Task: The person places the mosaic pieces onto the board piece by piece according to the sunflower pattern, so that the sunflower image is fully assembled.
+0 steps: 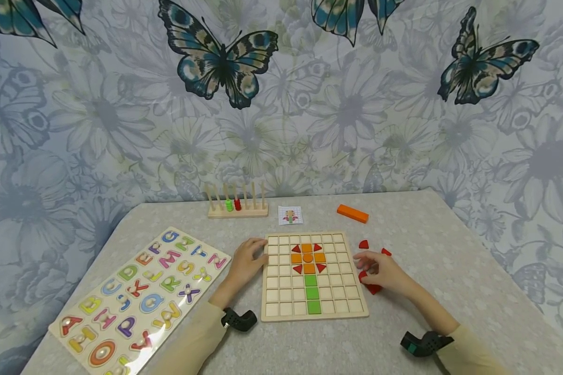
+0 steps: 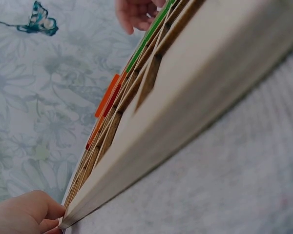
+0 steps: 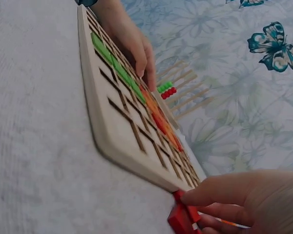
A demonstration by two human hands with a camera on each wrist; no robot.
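A wooden grid board lies flat on the table with orange squares, red triangles and green squares set in a flower shape. My left hand rests on the board's left edge near its far corner; in the left wrist view its fingertips touch that corner. Beyond the right edge, my right hand reaches over several loose red pieces, thumb and forefinger spread apart. In the right wrist view, a fingertip of it touches a red piece beside the board; its other fingers are partly hidden.
A letter puzzle board lies to the left. At the back stand a peg rack with green and red beads, a small pattern card and an orange bar. More red pieces lie right of the grid board. A butterfly-print backdrop hangs behind.
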